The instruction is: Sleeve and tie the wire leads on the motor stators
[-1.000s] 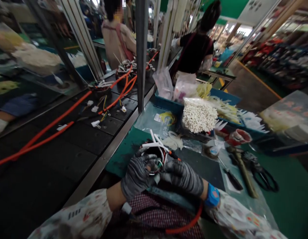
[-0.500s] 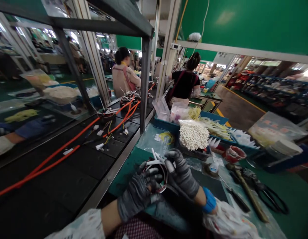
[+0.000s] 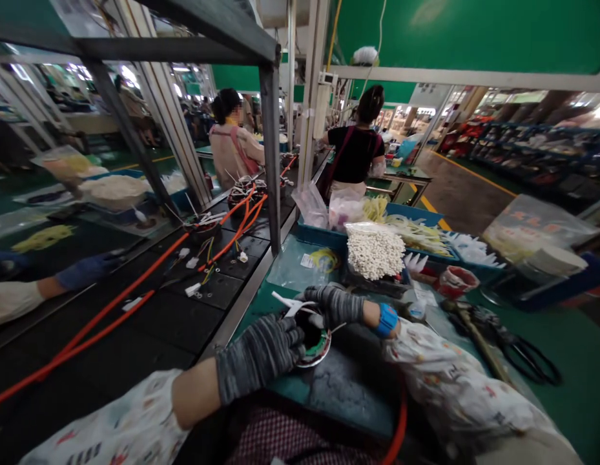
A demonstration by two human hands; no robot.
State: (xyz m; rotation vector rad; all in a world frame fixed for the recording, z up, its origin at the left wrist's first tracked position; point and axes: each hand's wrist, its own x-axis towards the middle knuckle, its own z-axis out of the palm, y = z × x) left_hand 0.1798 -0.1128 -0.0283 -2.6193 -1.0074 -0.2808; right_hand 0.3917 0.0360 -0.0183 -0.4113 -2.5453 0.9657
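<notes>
Left hand (image 3: 261,352) grip closed on stator (image 3: 317,342) rim, right hand (image 3: 336,305) grip pinching its white leads (image 3: 290,302). Leads splay loose, untied; dressing looks unfinished.

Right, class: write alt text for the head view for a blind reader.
Gloved left hand and right hand hold a round wired part over a green bench, beside a conveyor carrying orange cables; a bag of white pieces lies behind.
</notes>
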